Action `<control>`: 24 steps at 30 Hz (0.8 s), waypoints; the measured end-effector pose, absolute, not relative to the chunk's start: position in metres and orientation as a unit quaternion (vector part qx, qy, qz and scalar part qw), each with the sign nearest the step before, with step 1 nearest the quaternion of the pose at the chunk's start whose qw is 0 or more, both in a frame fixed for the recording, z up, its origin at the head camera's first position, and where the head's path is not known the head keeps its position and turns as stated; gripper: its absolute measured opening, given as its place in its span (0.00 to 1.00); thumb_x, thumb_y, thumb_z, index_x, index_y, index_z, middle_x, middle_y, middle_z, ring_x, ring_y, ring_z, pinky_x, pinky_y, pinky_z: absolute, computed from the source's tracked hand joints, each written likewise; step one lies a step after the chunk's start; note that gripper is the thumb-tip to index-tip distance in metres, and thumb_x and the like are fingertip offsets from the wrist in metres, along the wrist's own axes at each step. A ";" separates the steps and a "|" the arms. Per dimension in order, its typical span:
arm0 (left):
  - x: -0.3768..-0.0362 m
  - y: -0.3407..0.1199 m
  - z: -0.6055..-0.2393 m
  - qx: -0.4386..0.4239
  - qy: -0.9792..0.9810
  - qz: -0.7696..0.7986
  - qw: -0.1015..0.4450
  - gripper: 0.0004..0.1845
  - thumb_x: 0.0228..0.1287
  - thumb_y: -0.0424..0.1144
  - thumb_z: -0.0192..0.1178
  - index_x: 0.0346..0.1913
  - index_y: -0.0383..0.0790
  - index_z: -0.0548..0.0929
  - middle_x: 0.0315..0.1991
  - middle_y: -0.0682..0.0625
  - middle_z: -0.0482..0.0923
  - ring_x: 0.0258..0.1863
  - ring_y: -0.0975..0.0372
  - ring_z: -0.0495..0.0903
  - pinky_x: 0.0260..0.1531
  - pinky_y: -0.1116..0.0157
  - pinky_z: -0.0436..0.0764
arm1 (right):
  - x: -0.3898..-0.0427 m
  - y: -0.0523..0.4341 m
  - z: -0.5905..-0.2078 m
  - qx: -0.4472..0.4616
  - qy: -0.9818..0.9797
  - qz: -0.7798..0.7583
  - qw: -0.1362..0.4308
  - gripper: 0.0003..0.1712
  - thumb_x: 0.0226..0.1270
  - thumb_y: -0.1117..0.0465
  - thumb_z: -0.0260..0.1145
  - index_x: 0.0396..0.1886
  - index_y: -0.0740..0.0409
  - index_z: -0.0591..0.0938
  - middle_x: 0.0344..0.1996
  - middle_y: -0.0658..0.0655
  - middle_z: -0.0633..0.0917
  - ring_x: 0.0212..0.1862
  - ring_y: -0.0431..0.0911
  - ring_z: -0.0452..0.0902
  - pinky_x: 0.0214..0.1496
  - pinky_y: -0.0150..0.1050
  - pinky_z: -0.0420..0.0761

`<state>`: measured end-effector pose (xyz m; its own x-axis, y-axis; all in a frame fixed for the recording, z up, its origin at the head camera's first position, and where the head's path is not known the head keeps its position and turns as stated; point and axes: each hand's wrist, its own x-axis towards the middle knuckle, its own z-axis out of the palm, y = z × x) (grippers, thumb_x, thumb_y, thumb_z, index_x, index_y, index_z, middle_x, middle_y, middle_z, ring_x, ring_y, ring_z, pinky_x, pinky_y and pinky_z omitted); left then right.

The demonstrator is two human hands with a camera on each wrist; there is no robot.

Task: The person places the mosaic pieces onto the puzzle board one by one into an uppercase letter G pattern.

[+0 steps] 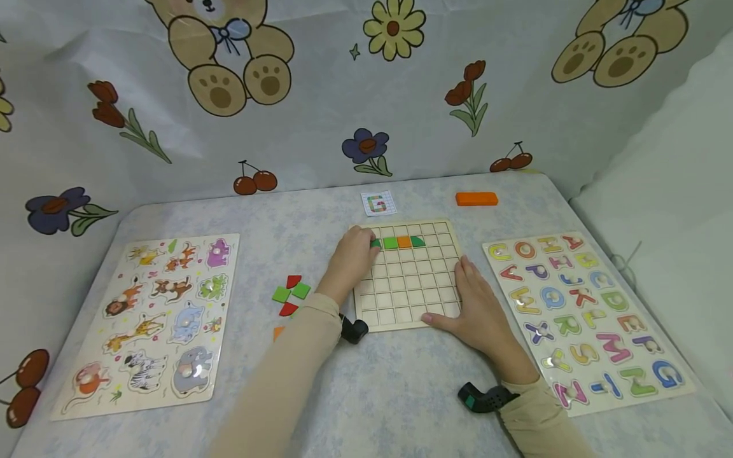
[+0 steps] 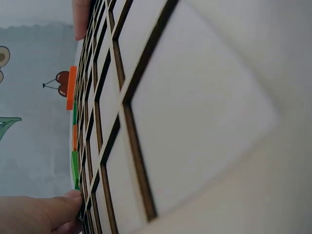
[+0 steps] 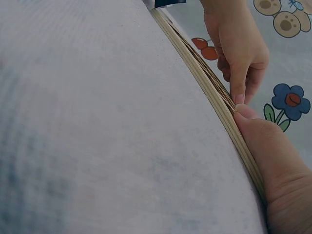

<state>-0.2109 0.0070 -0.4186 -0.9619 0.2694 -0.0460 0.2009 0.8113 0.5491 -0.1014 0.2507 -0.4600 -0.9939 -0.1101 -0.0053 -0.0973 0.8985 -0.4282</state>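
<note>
A wooden grid board (image 1: pixel 409 299) lies mid-table. Its second row holds a line of green and orange tiles (image 1: pixel 403 242). My left hand (image 1: pixel 366 248) has its fingers curled down onto the leftmost green tile (image 1: pixel 375 243), which the fingertips partly hide. In the left wrist view a fingertip (image 2: pixel 61 212) meets the green tiles (image 2: pixel 74 168) at the board's (image 2: pixel 195 107) edge. My right hand (image 1: pixel 472 302) lies flat on the board's right front corner. The right wrist view shows my right hand's thumb (image 3: pixel 273 161) against the board's rim (image 3: pixel 209 87) and my left hand (image 3: pixel 239 58) beyond it.
Loose red and green tiles (image 1: pixel 291 292) and an orange one (image 1: pixel 278 332) lie left of the board. A pattern card (image 1: pixel 378 203) and an orange block (image 1: pixel 476 199) sit behind it. An animal puzzle (image 1: pixel 157 312) lies far left, an alphabet puzzle (image 1: pixel 584 312) far right.
</note>
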 end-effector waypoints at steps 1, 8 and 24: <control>-0.211 0.007 -0.419 0.123 0.950 0.283 0.058 0.14 0.71 0.40 0.60 0.54 0.36 0.81 0.52 0.45 0.78 0.53 0.54 0.79 0.54 0.59 0.80 | -0.102 0.251 -0.460 -0.054 0.974 -0.219 0.014 0.77 0.47 0.24 0.69 0.79 0.66 0.43 0.80 0.64 0.42 0.80 0.63 0.41 0.77 0.62 0.50; -0.213 0.009 -0.418 0.101 0.940 0.320 0.054 0.12 0.69 0.38 0.62 0.51 0.37 0.84 0.49 0.45 0.80 0.50 0.55 0.80 0.51 0.60 0.81 | -0.103 0.250 -0.457 -0.057 0.974 -0.221 0.013 0.77 0.47 0.24 0.70 0.79 0.67 0.43 0.80 0.65 0.43 0.80 0.63 0.41 0.77 0.61 0.51; -0.201 0.004 -0.411 0.108 0.936 0.329 0.057 0.20 0.69 0.36 0.61 0.62 0.38 0.79 0.57 0.42 0.77 0.55 0.53 0.79 0.54 0.57 0.80 | -0.102 0.248 -0.459 -0.048 0.975 -0.215 0.015 0.77 0.46 0.23 0.69 0.79 0.67 0.44 0.80 0.65 0.43 0.80 0.63 0.42 0.77 0.61 0.51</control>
